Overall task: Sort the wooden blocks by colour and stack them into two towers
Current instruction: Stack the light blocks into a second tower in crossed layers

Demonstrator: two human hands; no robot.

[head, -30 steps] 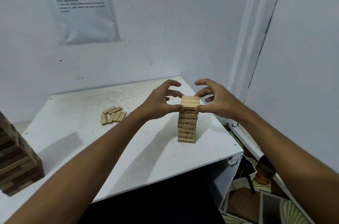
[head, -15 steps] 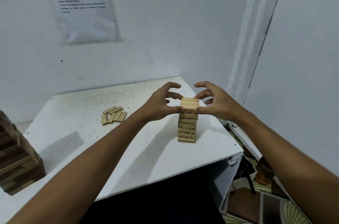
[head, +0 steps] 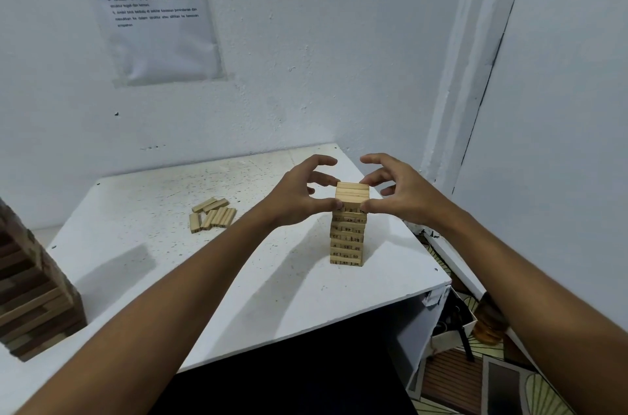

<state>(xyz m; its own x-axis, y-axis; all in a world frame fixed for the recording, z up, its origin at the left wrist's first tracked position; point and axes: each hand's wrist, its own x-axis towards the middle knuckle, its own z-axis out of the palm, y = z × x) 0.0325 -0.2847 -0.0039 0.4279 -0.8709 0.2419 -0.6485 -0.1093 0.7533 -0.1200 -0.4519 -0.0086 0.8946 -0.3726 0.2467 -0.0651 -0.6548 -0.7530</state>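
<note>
Forearms reach in from the bottom corners and meet over the right half of the white bench (head: 142, 238). At the near left edge stands a tower of darker and mixed brown blocks (head: 30, 292), partly cut off by the frame. Further in, near the bench's right edge, the light tower (head: 347, 238) rises upright, its lower courses showing printed numbers. The left hand (head: 299, 195) pinches the top layer (head: 352, 192) from the left, thumb at the near corner and a finger at the far corner, the other fingers curled and lifted. The right hand (head: 397, 192) mirrors it on the right side, thumb and a fingertip pressed to that layer, so each grip is narrow and closed on the top blocks. Both wrists are level with the tower's top. Open bench lies between the towers; beyond it, a small loose pile of light blocks (head: 212, 214) lies flat. A printed sheet (head: 153, 6) hangs on the far wall.
</note>
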